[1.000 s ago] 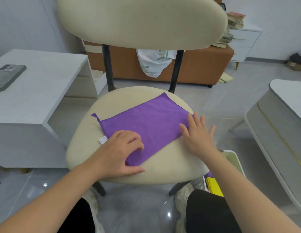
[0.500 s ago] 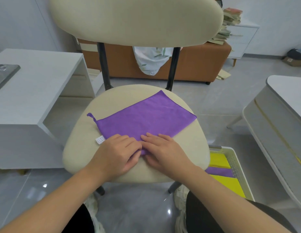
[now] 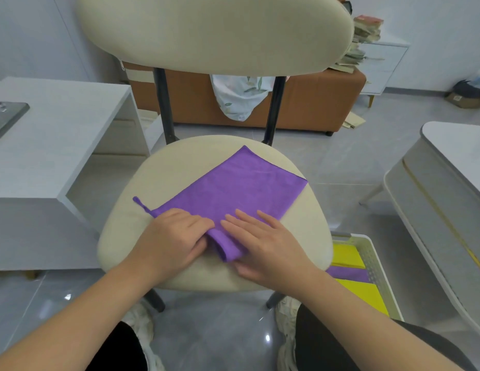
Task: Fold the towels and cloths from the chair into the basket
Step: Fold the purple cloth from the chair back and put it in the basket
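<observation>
A purple cloth [image 3: 241, 188] lies flat on the cream chair seat [image 3: 180, 167], a small loop sticking out at its left corner. Both hands meet at its near corner, which is raised into a small fold. My left hand [image 3: 172, 239] grips the fold from the left with curled fingers. From the right, my right hand [image 3: 263, 247] holds it, fingers laid on top and thumb below. A white perforated basket [image 3: 375, 261] stands on the floor right of the chair. Folded yellow cloths [image 3: 343, 255] and a purple one [image 3: 348, 274] lie inside it.
A white desk [image 3: 51, 145] with a phone [image 3: 6, 119] stands close on the left. A white rounded table [image 3: 447, 183] is close on the right. Behind the chair back is a brown sofa [image 3: 308, 103] with a white patterned cloth [image 3: 236, 97] draped on it.
My right hand came from the cloth's right edge to the near corner beside my left hand. The near corner, flat before, is now lifted into a fold between both hands.
</observation>
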The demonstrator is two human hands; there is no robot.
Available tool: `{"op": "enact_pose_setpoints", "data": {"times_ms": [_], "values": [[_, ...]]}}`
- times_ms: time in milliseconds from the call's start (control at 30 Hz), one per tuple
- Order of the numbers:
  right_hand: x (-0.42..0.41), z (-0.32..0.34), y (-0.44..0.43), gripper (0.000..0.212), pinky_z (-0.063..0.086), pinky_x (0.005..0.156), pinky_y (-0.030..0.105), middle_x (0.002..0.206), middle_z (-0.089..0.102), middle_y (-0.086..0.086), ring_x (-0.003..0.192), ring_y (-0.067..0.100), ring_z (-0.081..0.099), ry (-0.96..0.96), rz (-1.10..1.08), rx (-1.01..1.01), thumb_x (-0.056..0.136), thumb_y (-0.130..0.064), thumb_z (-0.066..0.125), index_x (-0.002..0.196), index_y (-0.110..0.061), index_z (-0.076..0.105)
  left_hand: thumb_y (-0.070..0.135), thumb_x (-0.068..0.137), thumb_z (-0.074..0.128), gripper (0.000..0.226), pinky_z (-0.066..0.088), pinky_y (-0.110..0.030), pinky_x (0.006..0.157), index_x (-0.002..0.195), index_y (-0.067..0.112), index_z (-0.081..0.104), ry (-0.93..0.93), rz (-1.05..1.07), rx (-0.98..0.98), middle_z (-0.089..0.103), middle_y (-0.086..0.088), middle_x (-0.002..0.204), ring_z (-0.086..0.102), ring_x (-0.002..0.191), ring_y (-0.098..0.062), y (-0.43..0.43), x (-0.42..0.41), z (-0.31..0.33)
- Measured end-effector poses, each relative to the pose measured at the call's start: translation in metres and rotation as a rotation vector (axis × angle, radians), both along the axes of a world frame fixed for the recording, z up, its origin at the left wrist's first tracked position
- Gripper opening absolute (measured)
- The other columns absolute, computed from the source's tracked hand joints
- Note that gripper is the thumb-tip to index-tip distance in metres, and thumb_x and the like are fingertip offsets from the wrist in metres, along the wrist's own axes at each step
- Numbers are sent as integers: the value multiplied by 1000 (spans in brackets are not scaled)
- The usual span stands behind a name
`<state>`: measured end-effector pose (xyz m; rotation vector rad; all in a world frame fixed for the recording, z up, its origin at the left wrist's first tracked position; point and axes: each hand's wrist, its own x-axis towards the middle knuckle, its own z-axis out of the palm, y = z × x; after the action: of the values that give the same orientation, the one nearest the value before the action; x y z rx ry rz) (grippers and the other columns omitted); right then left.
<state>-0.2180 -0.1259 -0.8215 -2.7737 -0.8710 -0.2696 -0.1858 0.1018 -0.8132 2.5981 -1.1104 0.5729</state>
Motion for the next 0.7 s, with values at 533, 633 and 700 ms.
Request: {"op": "enact_pose_setpoints", "data": {"times_ms": [533,633,700], "values": [[-22,11,-40,39,38,99,16,113,68,-12,107,-11,54,461,-42,588,90,-18,41,118,-18,68,18,77,61,14,43,-11,86,82,27,70,646,117,-534,72,15,95,63,100,1,41,-7,9],[-12,20,-40,30,41,69,31,77,58,-3,74,5,49,436,-249,863,87,-37,54,90,-9,66,26,85,63,11,41,-21,63,82,15,65,744,188,-812,61,10,66,52,64,-6,28,-5,17],[1,22,-40,36,38,66,33,77,58,1,72,11,49,437,-386,915,83,-41,55,88,-7,64,10,95,56,12,43,-20,57,84,6,61,826,262,-922,60,9,60,50,58,-6,13,1,19]]}}
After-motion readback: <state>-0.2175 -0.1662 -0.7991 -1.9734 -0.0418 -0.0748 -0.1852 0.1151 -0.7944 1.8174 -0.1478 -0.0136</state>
